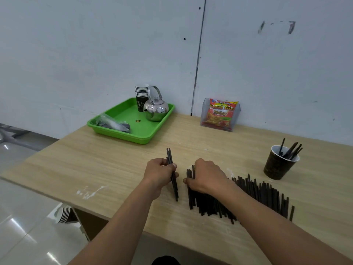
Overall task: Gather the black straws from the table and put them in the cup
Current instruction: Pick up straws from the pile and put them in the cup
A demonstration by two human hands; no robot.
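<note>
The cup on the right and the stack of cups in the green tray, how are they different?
The cup is a single one; the stack of cups is several nested together. The cup stands on the table; the stack of cups stands in the green tray beside the kettle. The cup holds a few black straws; the stack of cups shows none. Both are dark, white-rimmed and upright.
</note>
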